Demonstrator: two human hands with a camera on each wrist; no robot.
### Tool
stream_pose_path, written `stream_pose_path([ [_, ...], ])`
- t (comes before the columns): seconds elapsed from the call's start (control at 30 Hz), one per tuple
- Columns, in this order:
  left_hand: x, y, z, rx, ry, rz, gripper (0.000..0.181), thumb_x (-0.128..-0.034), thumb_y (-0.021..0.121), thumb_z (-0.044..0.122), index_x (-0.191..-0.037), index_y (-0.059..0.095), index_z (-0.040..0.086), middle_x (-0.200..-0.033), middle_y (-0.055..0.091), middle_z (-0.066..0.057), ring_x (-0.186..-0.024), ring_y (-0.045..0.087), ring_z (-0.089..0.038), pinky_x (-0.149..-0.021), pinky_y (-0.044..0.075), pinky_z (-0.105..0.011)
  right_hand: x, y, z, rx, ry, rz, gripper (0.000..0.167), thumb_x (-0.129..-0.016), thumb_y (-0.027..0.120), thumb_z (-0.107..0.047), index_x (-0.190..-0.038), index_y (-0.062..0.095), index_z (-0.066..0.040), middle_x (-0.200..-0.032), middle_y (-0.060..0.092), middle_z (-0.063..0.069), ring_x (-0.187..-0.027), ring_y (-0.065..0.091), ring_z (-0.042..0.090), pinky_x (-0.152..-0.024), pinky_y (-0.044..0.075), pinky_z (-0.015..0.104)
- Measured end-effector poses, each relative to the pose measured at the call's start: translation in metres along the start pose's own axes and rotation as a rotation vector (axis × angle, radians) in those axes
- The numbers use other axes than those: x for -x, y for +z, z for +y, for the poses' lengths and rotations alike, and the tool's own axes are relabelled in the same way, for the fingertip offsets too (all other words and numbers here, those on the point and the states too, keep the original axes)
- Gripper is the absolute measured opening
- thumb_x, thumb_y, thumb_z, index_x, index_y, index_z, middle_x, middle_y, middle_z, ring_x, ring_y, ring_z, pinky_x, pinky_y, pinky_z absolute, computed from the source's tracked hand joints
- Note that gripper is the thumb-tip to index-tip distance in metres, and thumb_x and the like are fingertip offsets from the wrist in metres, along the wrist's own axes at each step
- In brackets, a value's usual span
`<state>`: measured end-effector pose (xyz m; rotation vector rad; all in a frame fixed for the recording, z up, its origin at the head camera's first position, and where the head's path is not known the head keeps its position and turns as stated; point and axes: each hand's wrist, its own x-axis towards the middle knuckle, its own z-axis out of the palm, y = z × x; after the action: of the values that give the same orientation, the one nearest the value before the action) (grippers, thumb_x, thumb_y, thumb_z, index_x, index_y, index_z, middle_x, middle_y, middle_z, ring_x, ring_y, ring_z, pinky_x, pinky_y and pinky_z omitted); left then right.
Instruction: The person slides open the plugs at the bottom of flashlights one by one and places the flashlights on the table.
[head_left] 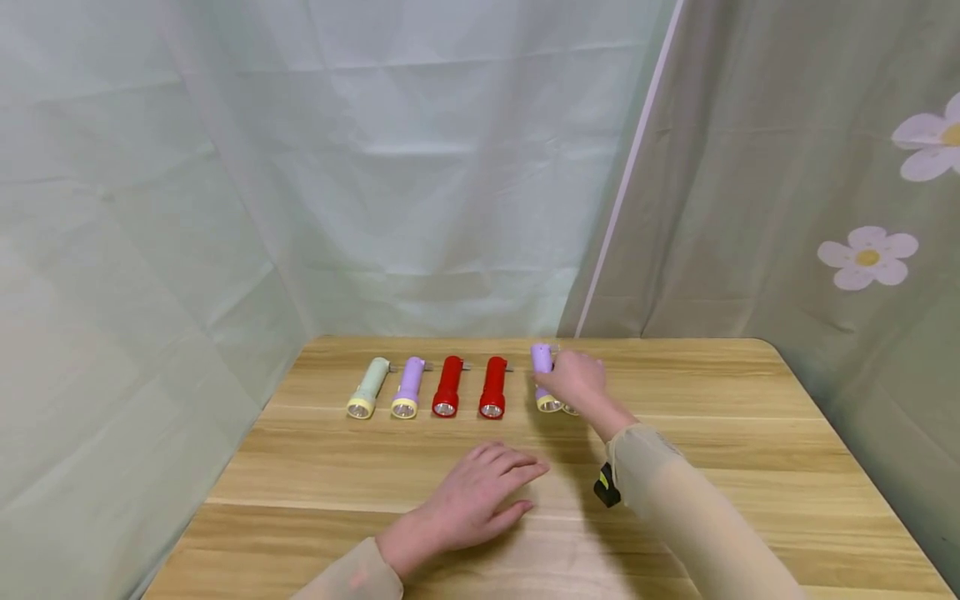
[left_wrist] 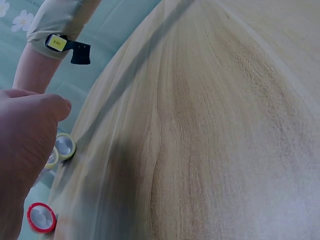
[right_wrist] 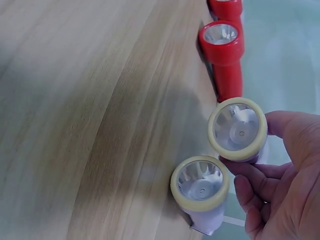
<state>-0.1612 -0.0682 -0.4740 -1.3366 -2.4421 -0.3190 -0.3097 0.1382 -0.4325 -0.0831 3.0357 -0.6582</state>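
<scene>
Between its thumb and fingers, my right hand (head_left: pixel 576 379) pinches a purple flashlight (head_left: pixel 542 360) with a cream lens rim, seen lens-first in the right wrist view. Close beside it is another cream-rimmed flashlight (right_wrist: pixel 200 185), mostly hidden behind the hand in the head view. My left hand (head_left: pixel 483 496) is low over the near middle of the table, fingers loosely extended, holding nothing. To the left of the held one stand two red flashlights (head_left: pixel 492 387) (right_wrist: pixel 222 42), a purple flashlight (head_left: pixel 408 387) and a mint-green flashlight (head_left: pixel 369 388), lying in a row with lenses facing me.
The wooden table (head_left: pixel 315 483) ends at a pale curtain (head_left: pixel 450 167) along its back and left. A grey-green curtain with white flowers (head_left: pixel 867 258) hangs at the right. A black wrist device (head_left: pixel 607 486) sits at the right sleeve.
</scene>
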Motion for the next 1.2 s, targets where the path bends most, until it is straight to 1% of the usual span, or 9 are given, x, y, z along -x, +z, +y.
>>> stream_pose_path([
  [0.07, 0.001, 0.0, 0.0, 0.008, -0.027, -0.014, 0.054, -0.0979, 0.068, 0.034, -0.148, 0.054, 0.017, -0.14, 0.06, 0.0, -0.129, 0.054, -0.02, -0.111, 0.039, -0.046, -0.002, 0.003, -0.001, 0.023, 0.004, 0.001, 0.038, -0.089, 0.071, -0.048, -0.087, 0.065, -0.011, -0.076, 0.063, 0.004, -0.077, 0.058, 0.027, -0.087, 0.043, 0.047],
  [0.2, 0.002, 0.002, 0.0, 0.019, -0.119, -0.043, 0.055, -0.0976, 0.069, 0.036, -0.147, 0.054, 0.018, -0.14, 0.06, 0.0, -0.127, 0.055, -0.019, -0.108, 0.041, -0.044, -0.005, 0.008, 0.0, 0.063, -0.008, 0.002, 0.037, -0.09, 0.07, -0.046, -0.093, 0.065, -0.01, -0.078, 0.063, 0.005, -0.081, 0.057, 0.028, -0.086, 0.043, 0.046],
  [0.33, 0.003, 0.004, -0.001, 0.024, -0.214, -0.085, 0.057, -0.0973, 0.069, 0.039, -0.148, 0.053, 0.019, -0.141, 0.059, 0.001, -0.125, 0.056, -0.019, -0.106, 0.043, -0.043, -0.007, 0.012, -0.002, 0.114, -0.028, -0.009, 0.033, -0.091, 0.066, -0.045, -0.083, 0.065, -0.012, -0.078, 0.065, 0.005, -0.08, 0.057, 0.027, -0.09, 0.043, 0.045],
  [0.43, 0.004, 0.005, -0.002, 0.026, -0.253, -0.115, 0.058, -0.0983, 0.067, 0.04, -0.15, 0.052, 0.019, -0.142, 0.058, 0.0, -0.126, 0.055, -0.019, -0.108, 0.042, -0.044, -0.008, 0.015, -0.004, 0.166, -0.041, -0.007, 0.034, -0.091, 0.066, -0.045, -0.077, 0.063, -0.014, -0.076, 0.065, 0.004, -0.077, 0.058, 0.026, -0.092, 0.042, 0.045],
  [0.53, 0.005, 0.006, -0.002, 0.03, -0.268, -0.133, 0.058, -0.0989, 0.066, 0.041, -0.15, 0.051, 0.019, -0.143, 0.057, 0.0, -0.128, 0.054, -0.02, -0.109, 0.042, -0.045, -0.009, 0.019, -0.006, 0.223, -0.045, -0.002, 0.037, -0.09, 0.067, -0.047, -0.074, 0.062, -0.015, -0.073, 0.063, 0.004, -0.074, 0.058, 0.025, -0.092, 0.041, 0.047],
  [0.67, 0.006, 0.007, 0.0, 0.042, -0.271, -0.138, 0.057, -0.0992, 0.066, 0.041, -0.15, 0.051, 0.019, -0.143, 0.057, 0.001, -0.128, 0.054, -0.019, -0.109, 0.041, -0.044, -0.009, 0.023, -0.008, 0.28, -0.05, 0.008, 0.041, -0.091, 0.066, -0.051, -0.071, 0.061, -0.015, -0.069, 0.061, 0.003, -0.073, 0.058, 0.024, -0.091, 0.041, 0.05],
  [0.97, 0.007, 0.008, 0.002, 0.064, -0.281, -0.132, 0.057, -0.0992, 0.066, 0.039, -0.151, 0.05, 0.02, -0.144, 0.056, 0.002, -0.129, 0.053, -0.019, -0.109, 0.041, -0.045, -0.01, 0.03, -0.005, 0.318, -0.103, 0.011, 0.041, -0.092, 0.063, -0.048, -0.066, 0.06, -0.017, -0.065, 0.059, 0.001, -0.071, 0.057, 0.024, -0.091, 0.038, 0.05],
  [1.07, 0.007, 0.008, 0.003, 0.073, -0.291, -0.131, 0.057, -0.0993, 0.066, 0.039, -0.151, 0.05, 0.021, -0.144, 0.056, 0.002, -0.13, 0.053, -0.019, -0.109, 0.041, -0.045, -0.01, 0.031, -0.004, 0.322, -0.127, 0.016, 0.041, -0.094, 0.062, -0.047, -0.064, 0.059, -0.018, -0.064, 0.059, 0.0, -0.076, 0.059, 0.026, -0.092, 0.038, 0.049],
  [1.2, 0.006, 0.007, 0.004, 0.079, -0.296, -0.128, 0.057, -0.0992, 0.066, 0.039, -0.151, 0.05, 0.02, -0.144, 0.056, 0.002, -0.13, 0.053, -0.019, -0.108, 0.042, -0.045, -0.009, 0.032, -0.004, 0.331, -0.152, 0.027, 0.044, -0.096, 0.059, -0.046, -0.061, 0.059, -0.018, -0.062, 0.058, -0.001, -0.094, 0.064, 0.032, -0.095, 0.037, 0.05],
])
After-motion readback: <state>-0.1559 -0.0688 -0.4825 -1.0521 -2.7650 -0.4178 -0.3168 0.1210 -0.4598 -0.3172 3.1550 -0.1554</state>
